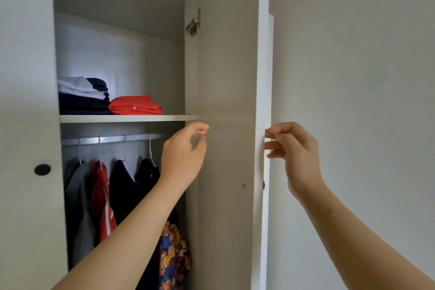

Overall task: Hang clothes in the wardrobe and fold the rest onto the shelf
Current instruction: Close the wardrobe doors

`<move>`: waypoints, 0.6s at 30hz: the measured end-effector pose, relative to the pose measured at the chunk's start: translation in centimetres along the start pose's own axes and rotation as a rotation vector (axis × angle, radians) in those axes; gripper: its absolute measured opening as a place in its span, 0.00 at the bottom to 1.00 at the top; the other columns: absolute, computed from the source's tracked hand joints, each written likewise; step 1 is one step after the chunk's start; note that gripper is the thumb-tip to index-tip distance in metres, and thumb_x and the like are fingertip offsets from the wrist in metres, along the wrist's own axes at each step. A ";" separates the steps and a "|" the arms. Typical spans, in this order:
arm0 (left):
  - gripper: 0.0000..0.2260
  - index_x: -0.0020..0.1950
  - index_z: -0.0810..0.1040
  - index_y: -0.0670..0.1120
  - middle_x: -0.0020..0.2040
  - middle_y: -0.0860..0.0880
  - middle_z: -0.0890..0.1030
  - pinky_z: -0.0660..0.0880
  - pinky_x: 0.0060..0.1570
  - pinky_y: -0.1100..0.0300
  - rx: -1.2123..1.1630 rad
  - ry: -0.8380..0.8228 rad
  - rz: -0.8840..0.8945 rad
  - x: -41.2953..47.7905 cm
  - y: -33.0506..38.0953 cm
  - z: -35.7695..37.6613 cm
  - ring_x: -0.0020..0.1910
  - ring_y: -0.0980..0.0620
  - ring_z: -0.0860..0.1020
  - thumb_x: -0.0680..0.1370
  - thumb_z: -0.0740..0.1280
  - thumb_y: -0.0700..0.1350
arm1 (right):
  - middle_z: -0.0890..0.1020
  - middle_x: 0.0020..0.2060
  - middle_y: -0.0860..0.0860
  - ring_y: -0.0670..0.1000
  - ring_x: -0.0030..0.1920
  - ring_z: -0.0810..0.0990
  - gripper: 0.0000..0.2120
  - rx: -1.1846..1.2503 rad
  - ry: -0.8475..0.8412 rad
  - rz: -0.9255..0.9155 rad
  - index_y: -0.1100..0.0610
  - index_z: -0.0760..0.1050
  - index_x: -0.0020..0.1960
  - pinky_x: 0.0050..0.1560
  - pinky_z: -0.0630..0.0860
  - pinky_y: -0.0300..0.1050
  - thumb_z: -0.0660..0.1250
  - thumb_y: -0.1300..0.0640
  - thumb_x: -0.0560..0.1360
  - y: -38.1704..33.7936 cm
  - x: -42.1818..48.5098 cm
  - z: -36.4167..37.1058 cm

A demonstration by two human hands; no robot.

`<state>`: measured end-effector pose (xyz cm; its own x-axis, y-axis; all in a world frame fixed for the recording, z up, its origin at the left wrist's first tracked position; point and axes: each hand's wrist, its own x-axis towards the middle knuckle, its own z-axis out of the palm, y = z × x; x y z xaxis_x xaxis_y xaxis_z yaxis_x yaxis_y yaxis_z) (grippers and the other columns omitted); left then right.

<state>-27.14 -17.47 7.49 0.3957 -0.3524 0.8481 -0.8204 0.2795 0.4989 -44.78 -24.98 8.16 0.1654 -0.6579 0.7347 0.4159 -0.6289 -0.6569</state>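
Wardrobe open. The shelf (127,118) carries 2 lots: a navy and white folded stack (82,96) at the left and, touching it, a red folded garment (135,105). Below, the rail (110,139) bears 4 hung garments: grey (80,195), red (103,200), navy (123,190) and black (148,176). A patterned garment (173,254) shows lower down, behind the left forearm.

The left hand (183,150) is raised before the open door (226,101), fingers loosely curled, holding nothing. The right hand (294,148) has bent fingertips at the door's white edge; whether it grips cannot be told.
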 end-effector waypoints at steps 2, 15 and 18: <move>0.14 0.47 0.76 0.57 0.44 0.63 0.78 0.72 0.53 0.65 0.013 0.057 -0.001 -0.2 -0.6 -2.0 0.49 0.59 0.77 0.76 0.62 0.36 | 0.82 0.36 0.41 0.45 0.34 0.81 0.17 0.017 -0.161 -0.013 0.53 0.78 0.37 0.32 0.74 0.34 0.58 0.69 0.75 -0.1 -0.5 2.0; 0.14 0.60 0.77 0.47 0.52 0.58 0.75 0.65 0.53 0.72 0.451 0.204 -0.187 -3.2 -6.8 -16.1 0.52 0.60 0.73 0.78 0.61 0.35 | 0.82 0.44 0.42 0.41 0.44 0.80 0.13 -0.137 -0.937 0.094 0.47 0.80 0.46 0.47 0.74 0.31 0.66 0.65 0.73 6.0 -3.7 16.0; 0.14 0.59 0.77 0.47 0.52 0.58 0.75 0.64 0.48 0.80 0.549 0.249 -0.233 -3.6 -8.1 -18.7 0.52 0.61 0.72 0.78 0.60 0.35 | 0.79 0.42 0.38 0.36 0.38 0.77 0.08 -0.215 -0.961 0.015 0.48 0.78 0.47 0.40 0.69 0.23 0.65 0.60 0.75 7.3 -3.6 20.0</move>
<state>-14.16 -1.79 3.72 0.6184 -0.1128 0.7777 -0.7673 -0.3003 0.5666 -24.43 -18.89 4.15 0.8655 -0.1092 0.4888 0.2525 -0.7477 -0.6141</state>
